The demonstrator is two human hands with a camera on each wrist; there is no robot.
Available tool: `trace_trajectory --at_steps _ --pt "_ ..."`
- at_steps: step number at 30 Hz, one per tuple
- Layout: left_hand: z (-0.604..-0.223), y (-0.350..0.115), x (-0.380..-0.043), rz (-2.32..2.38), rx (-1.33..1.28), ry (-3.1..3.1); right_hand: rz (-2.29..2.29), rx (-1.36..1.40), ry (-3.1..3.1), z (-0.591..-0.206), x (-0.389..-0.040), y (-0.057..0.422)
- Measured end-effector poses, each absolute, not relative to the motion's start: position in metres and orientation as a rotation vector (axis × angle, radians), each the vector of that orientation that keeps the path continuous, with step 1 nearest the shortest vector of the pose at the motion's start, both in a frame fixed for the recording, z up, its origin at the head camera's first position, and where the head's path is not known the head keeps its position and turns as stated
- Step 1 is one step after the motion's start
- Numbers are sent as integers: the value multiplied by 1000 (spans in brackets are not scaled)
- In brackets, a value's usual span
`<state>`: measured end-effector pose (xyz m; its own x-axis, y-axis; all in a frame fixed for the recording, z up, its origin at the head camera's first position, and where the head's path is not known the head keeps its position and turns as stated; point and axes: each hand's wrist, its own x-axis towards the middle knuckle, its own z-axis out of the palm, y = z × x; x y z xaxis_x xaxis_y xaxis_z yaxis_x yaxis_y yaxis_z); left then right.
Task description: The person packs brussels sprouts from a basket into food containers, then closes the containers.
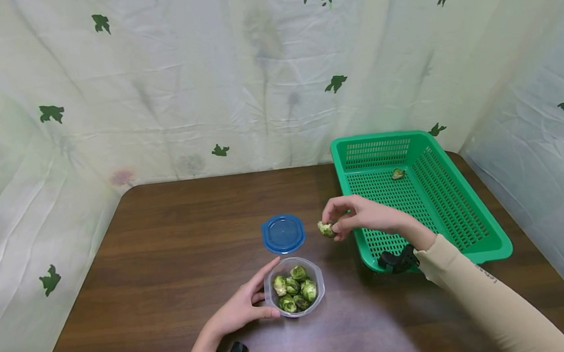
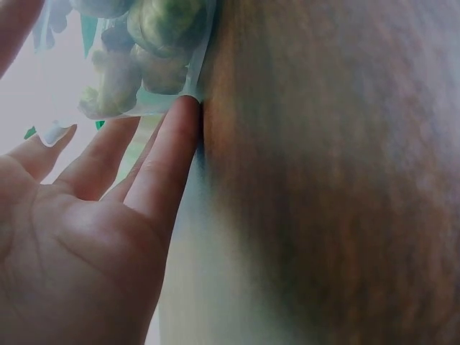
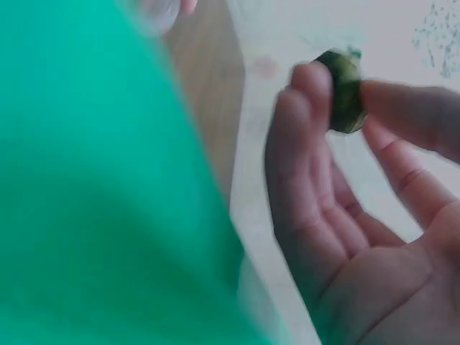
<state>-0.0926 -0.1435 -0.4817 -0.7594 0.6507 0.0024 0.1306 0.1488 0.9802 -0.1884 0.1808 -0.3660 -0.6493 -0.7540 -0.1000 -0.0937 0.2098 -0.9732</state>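
My left hand (image 1: 237, 308) holds a clear plastic container (image 1: 321, 290) by its left side, thumb toward the front and fingers toward the back. Several Brussels sprouts (image 1: 292, 287) sit inside it; the left wrist view shows sprouts (image 2: 165, 25) through the wall, with fingertips against it. Between thumb and fingertips, my right hand (image 1: 358, 214) pinches one Brussels sprout (image 1: 326, 229), above the table between container and basket. The right wrist view shows this sprout (image 3: 347, 93) too. Behind my right forearm stands a green basket (image 1: 452, 186), with one sprout (image 1: 397, 174) at its far end.
A blue lid (image 1: 283, 233) lies on the brown wooden table (image 1: 183, 237), just behind the container. Leaf-patterned cloth (image 1: 168, 96) hangs behind the table and along both sides. The basket's raised rim passes under my right forearm.
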Motion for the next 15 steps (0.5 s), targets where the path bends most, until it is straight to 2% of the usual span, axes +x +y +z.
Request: trace_trajectory --at_steps 15 --pt "-483 -144 -93 1653 732 1976 -1383 -906 1871 -378 -168 140"
